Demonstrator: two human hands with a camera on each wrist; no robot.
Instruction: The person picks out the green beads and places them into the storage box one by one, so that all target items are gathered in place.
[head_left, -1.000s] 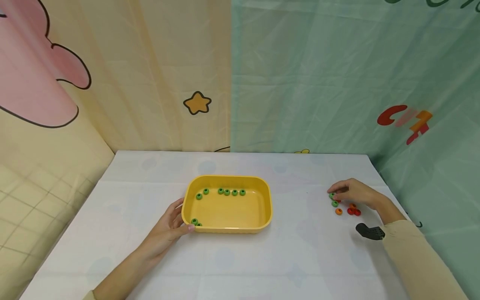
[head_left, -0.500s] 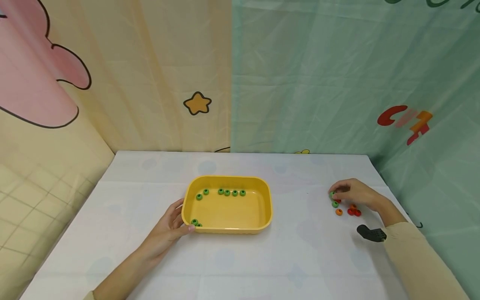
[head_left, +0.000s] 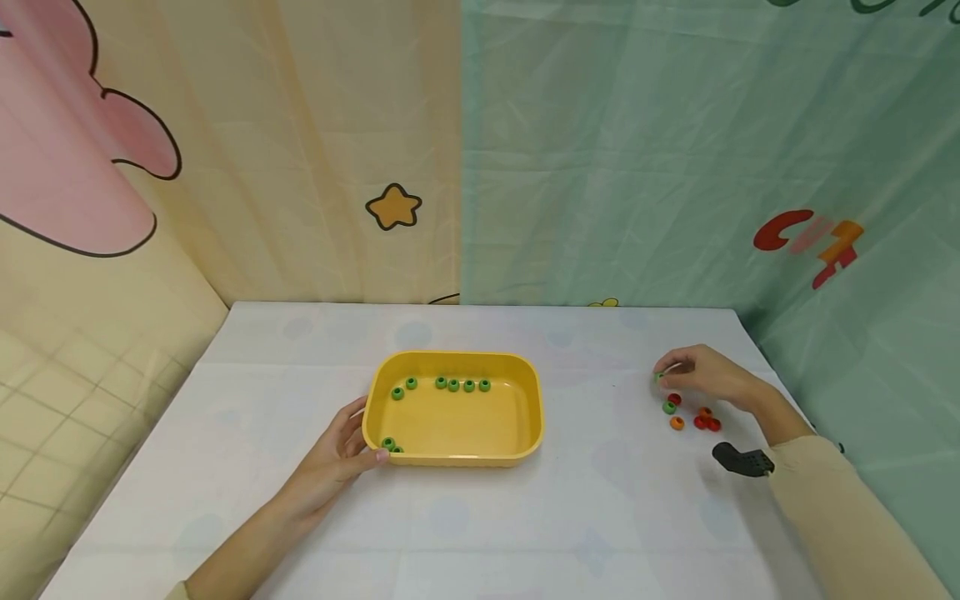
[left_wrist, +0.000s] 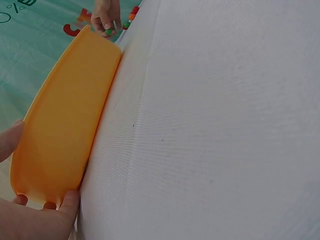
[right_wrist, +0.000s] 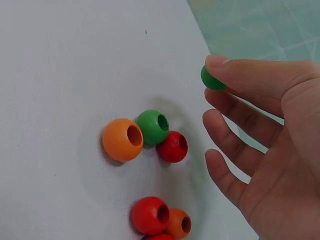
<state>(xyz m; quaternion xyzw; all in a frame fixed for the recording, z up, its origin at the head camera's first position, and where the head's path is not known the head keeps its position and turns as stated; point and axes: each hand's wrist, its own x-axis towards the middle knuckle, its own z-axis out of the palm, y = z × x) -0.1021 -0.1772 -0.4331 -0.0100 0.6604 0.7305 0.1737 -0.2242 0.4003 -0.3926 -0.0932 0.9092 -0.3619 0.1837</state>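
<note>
My left hand (head_left: 335,457) grips the left end of a yellow tray (head_left: 465,458), its thumb over the near rim and its fingers around the outer side. Several green beads lie in the tray, some along the far side (head_left: 453,385) and two at the near left corner. Over at the right, my right hand (head_left: 707,372) pinches a green bead (right_wrist: 212,80) between thumb and fingertips, raised off the table. Below it on the cloth lie another green bead (right_wrist: 153,127), an orange bead (right_wrist: 121,139), a red bead (right_wrist: 172,146) and a small red and orange cluster (right_wrist: 150,215).
A white patterned cloth (head_left: 585,517) covers the table. A black curved piece (head_left: 742,460) sticks out from the right sleeve at the wrist. Printed curtains (head_left: 600,167) stand behind the table and at both sides.
The right hand has lifted the green bead up and slightly away from the other beads, uncovering the red one. The left hand and the tray have stayed in place.
</note>
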